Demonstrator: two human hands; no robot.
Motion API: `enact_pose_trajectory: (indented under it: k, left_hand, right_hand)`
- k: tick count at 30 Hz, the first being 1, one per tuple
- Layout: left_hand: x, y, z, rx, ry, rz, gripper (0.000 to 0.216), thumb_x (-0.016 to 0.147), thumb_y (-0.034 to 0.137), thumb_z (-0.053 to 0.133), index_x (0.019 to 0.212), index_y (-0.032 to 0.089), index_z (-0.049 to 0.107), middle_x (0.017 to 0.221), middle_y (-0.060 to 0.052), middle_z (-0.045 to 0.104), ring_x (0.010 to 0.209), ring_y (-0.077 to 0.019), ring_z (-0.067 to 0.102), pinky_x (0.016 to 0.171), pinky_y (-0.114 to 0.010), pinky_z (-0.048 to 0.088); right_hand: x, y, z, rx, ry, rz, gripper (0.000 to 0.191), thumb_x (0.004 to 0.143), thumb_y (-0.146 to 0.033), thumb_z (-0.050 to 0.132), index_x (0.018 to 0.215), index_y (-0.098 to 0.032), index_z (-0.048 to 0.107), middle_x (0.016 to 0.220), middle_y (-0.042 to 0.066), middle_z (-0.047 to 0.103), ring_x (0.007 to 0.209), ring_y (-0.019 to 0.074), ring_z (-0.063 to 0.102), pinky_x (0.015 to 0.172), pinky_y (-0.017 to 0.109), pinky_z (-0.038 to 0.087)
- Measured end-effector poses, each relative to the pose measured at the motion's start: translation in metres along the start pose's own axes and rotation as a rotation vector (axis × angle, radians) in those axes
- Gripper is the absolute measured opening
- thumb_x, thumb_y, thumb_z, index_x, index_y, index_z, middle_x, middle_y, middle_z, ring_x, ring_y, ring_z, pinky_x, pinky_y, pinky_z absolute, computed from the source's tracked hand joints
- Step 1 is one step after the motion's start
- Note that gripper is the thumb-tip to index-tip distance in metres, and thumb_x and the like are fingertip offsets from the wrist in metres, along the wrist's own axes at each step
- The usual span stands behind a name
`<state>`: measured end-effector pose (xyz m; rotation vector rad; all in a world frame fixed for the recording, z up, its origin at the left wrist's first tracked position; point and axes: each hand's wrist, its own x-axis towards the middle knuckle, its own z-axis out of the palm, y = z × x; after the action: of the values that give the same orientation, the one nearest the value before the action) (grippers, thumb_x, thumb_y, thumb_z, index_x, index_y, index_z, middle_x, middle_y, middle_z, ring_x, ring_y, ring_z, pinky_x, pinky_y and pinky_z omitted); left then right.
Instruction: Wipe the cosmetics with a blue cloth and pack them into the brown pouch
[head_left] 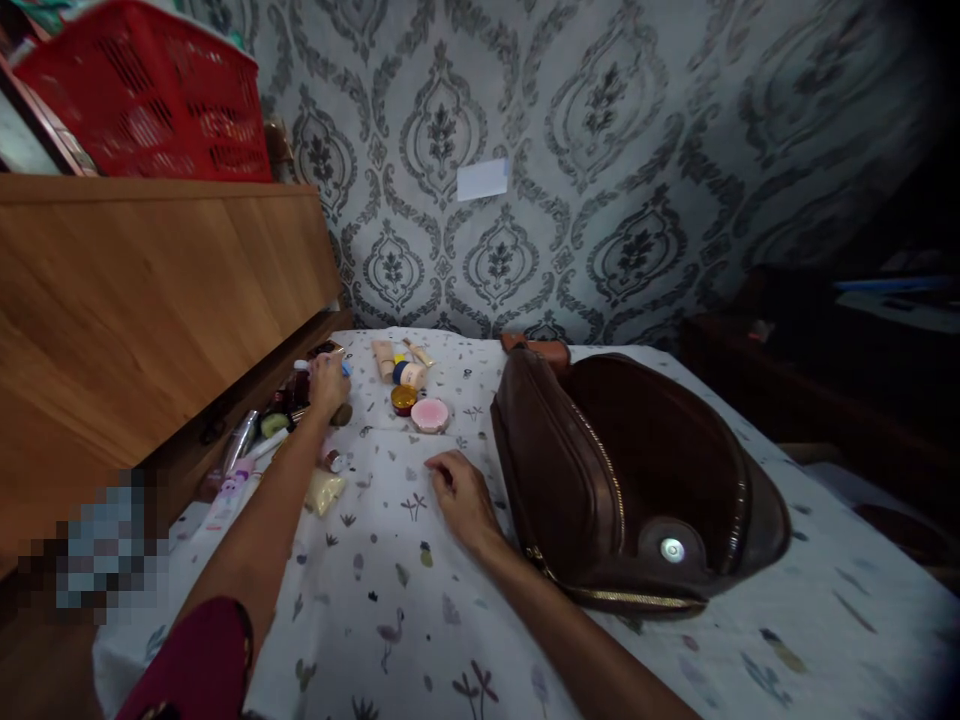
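Observation:
My left hand (328, 385) reaches into a pile of small cosmetics along the left side of the cloth; its fingers are bent down around something I cannot make out, with a bit of blue beside them. Near it lie a silver tube (241, 440), a green round item (274, 426) and a small cream-coloured packet (325, 492). My right hand (461, 495) rests on the cloth, loosely curled, thumb and forefinger apart, holding nothing. Beyond it are a pink compact (430, 415), a gold-lidded jar (403, 400), a dark-banded bottle (409, 375) and a beige tube (383, 360).
A brown leather bag (555, 460) stands unzipped at the right, with a tan pouch (547, 352) behind it. The printed white cloth (390, 580) covers the surface. Left, a wooden cabinet (165, 290) carries a red basket (150, 100). A patterned wall (525, 120) rises behind.

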<state>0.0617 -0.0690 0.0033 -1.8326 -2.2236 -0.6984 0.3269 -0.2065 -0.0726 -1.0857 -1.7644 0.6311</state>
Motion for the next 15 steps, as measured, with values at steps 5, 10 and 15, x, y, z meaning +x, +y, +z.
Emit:
enact_pose_trajectory:
  k: [5, 10, 15]
  left_hand:
    - [-0.011, -0.002, 0.011, 0.129, -0.087, 0.119, 0.032, 0.081, 0.020, 0.057, 0.110, 0.022, 0.070, 0.129, -0.017, 0.055, 0.122, -0.0374, 0.048, 0.097, -0.049, 0.042]
    - [-0.010, -0.010, -0.001, 0.254, 0.003, -0.011, 0.033, 0.085, 0.019, 0.049, 0.110, 0.012, 0.069, 0.129, -0.024, 0.052, 0.122, -0.0414, 0.045, 0.095, -0.053, 0.039]
    - [0.007, -0.023, -0.016, 0.311, 0.071, -0.164, 0.038, 0.086, 0.024, 0.047, 0.111, 0.003, 0.065, 0.129, -0.031, 0.051, 0.122, -0.0444, 0.043, 0.094, -0.056, 0.036]
  right_hand:
    - [0.000, -0.001, 0.000, 0.004, -0.001, 0.002, 0.022, 0.081, -0.010, 0.049, 0.087, -0.021, 0.067, 0.085, 0.005, 0.066, 0.076, 0.0187, 0.063, 0.068, 0.029, 0.049]
    - [0.000, -0.003, 0.000, 0.009, -0.021, 0.013, 0.021, 0.082, -0.009, 0.048, 0.087, -0.020, 0.066, 0.086, 0.006, 0.066, 0.078, 0.0192, 0.062, 0.071, 0.030, 0.049]
    - [0.000, -0.003, -0.001, 0.014, -0.031, 0.009, 0.020, 0.081, -0.009, 0.049, 0.087, -0.020, 0.065, 0.085, 0.005, 0.065, 0.079, 0.0195, 0.063, 0.072, 0.031, 0.049]
